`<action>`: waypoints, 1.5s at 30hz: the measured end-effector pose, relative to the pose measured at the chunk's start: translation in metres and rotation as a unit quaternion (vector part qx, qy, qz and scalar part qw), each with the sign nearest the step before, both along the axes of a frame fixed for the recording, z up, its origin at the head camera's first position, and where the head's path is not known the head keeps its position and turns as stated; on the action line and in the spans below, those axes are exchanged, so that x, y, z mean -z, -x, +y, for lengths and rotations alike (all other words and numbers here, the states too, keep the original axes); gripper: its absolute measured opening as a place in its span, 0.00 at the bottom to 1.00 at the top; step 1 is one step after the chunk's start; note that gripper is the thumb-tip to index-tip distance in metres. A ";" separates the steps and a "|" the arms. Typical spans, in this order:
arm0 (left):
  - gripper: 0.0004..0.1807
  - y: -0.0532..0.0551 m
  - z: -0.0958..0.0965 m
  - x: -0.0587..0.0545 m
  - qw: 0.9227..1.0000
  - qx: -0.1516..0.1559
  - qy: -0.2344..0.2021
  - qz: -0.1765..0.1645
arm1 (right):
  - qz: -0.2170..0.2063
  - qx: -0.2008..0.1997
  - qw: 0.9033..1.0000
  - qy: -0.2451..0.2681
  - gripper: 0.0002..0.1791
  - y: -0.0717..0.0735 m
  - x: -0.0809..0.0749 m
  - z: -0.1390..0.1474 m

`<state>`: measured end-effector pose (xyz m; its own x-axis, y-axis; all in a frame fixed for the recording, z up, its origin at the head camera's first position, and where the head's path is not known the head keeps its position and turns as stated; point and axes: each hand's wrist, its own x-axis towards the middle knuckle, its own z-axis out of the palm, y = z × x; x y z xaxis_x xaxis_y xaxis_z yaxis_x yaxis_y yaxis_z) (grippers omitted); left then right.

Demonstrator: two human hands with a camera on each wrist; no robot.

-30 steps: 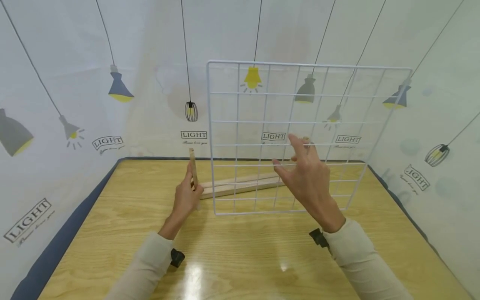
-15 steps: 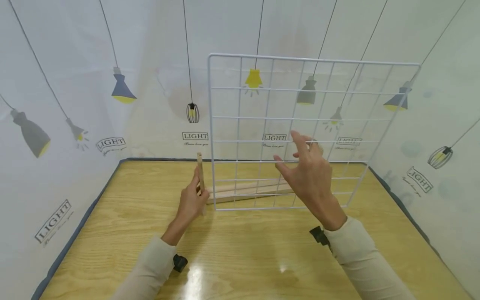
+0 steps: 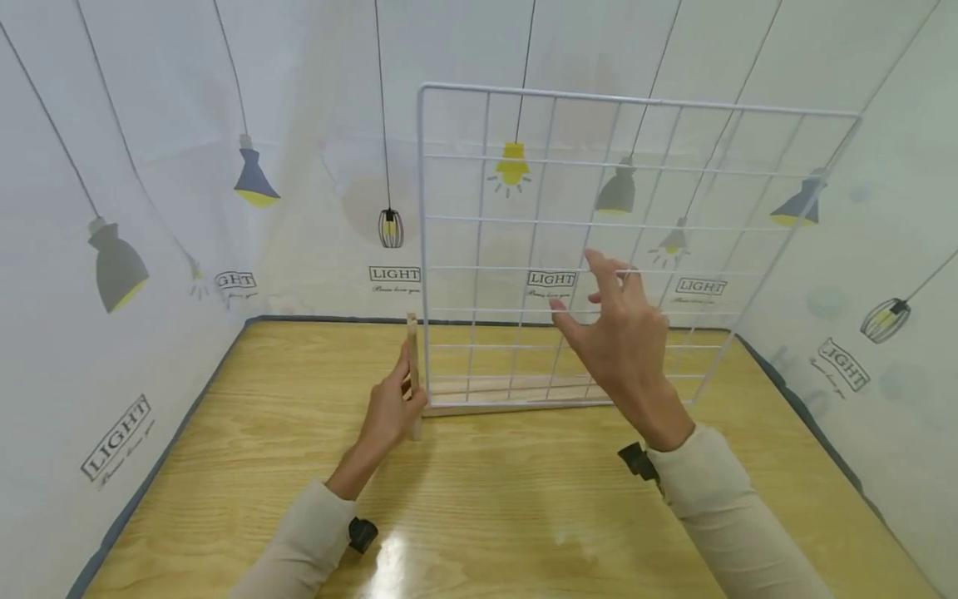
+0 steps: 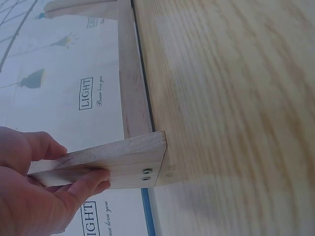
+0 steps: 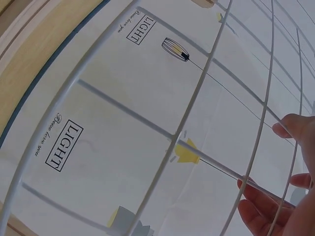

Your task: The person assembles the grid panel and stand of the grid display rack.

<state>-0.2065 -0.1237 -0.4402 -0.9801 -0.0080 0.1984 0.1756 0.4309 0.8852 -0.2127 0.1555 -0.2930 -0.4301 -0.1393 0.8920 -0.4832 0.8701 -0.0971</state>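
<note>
My left hand [image 3: 387, 408] pinches the upright end board [image 3: 412, 349] of a wooden stand. In the left wrist view, that end board [image 4: 133, 167] has two screw heads near its lower end, with thumb and fingers on opposite faces. A long wooden rail [image 3: 509, 386] runs rightward from it, partly seen through the white wire grid panel [image 3: 636, 100]. My right hand [image 3: 621, 341] holds the panel near its middle; in the right wrist view, the fingers [image 5: 261, 201] reach among the wires. The panel's bottom wire appears in front of the rail; whether they touch I cannot tell.
The wood-grain table [image 3: 494, 507] extends in front of both hands. White cloth [image 3: 329, 166] printed with lamps surrounds it at the back and sides. In the left wrist view, a second wooden end piece [image 4: 81, 9] shows at the rail's far end.
My left hand has brought the wooden stand rightward and nearer, against the panel's left lower corner in view. The grid panel has risen slightly in the head view; my right hand still holds it.
</note>
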 end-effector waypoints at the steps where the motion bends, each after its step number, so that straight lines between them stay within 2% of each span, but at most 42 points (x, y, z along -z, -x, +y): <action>1: 0.44 -0.001 0.000 0.000 1.000 0.003 -0.001 -0.001 | 0.001 0.000 1.000 0.002 0.35 0.000 -0.001 0.000; 10: 0.44 -0.003 -0.001 0.001 1.000 0.013 -0.002 0.003 | 0.002 0.007 1.000 -0.001 0.34 0.004 -0.013 -0.005; 18: 0.42 -0.002 -0.004 0.000 0.999 0.034 0.002 0.034 | 0.019 0.005 1.000 0.003 0.33 0.011 -0.023 -0.008; 30: 0.42 0.002 -0.004 0.002 0.999 0.051 -0.003 0.019 | 0.024 0.006 1.000 0.013 0.32 0.021 -0.032 -0.010; 36: 0.42 0.000 -0.006 0.000 0.998 0.057 -0.007 0.010 | 0.022 0.003 1.000 0.016 0.32 0.023 -0.036 -0.011; 45: 0.42 -0.002 -0.003 0.003 0.997 0.067 -0.019 0.016 | 0.020 0.007 0.999 0.026 0.31 0.026 -0.042 -0.013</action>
<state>-0.2042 -0.1269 -0.4431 -0.9659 0.1145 0.2324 0.2585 0.3678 0.8932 -0.2384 0.1427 -0.2512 -0.3950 -0.0874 0.9145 -0.4755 0.8712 -0.1221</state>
